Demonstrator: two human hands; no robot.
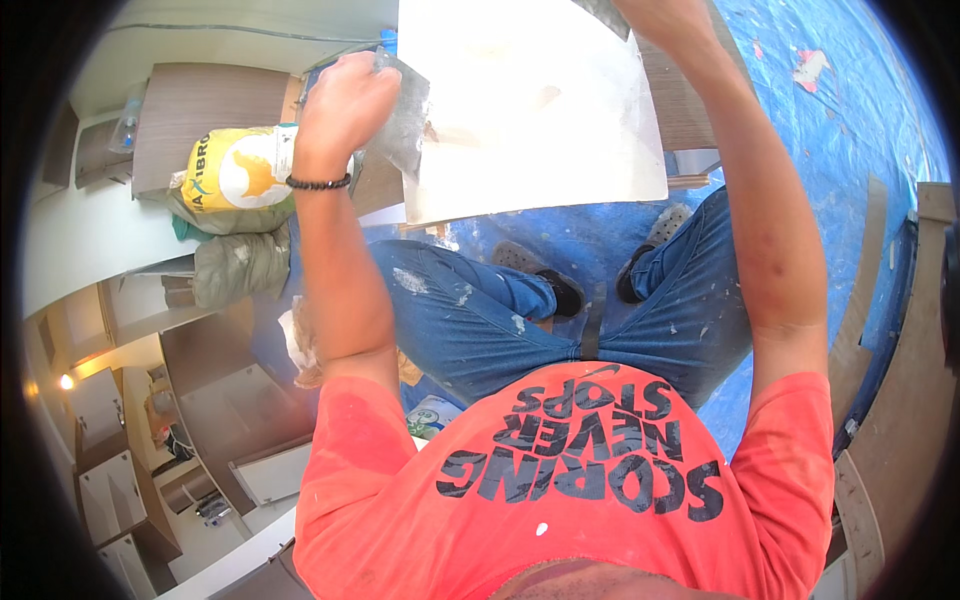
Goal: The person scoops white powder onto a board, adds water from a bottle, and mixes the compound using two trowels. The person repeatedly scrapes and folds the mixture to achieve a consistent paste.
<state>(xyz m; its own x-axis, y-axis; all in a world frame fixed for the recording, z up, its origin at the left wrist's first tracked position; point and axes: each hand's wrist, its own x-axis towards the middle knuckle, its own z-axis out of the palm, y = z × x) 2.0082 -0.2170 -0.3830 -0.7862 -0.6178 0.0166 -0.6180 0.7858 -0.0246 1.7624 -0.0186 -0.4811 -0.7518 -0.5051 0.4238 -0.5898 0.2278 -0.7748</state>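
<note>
My left hand [349,97], with a dark beaded bracelet at the wrist, is closed around a flat grey metal scraper [405,112] at the upper left. The blade overlaps the left edge of a large white board [540,169], which has a few brownish smears on it. At the top edge of the view, my right hand [667,19] grips another grey metal blade [606,15] over the board's upper right part. The fingers of that hand and the rest of its blade are partly cut off by the picture's edge.
Brown wood-grain panels [679,97] lie under the board. A yellow and white bag [240,169] stands at the left, above a grey-green rolled bag [241,266]. Blue plastic sheeting [817,142] covers the floor. Cabinets [112,491] are at the lower left.
</note>
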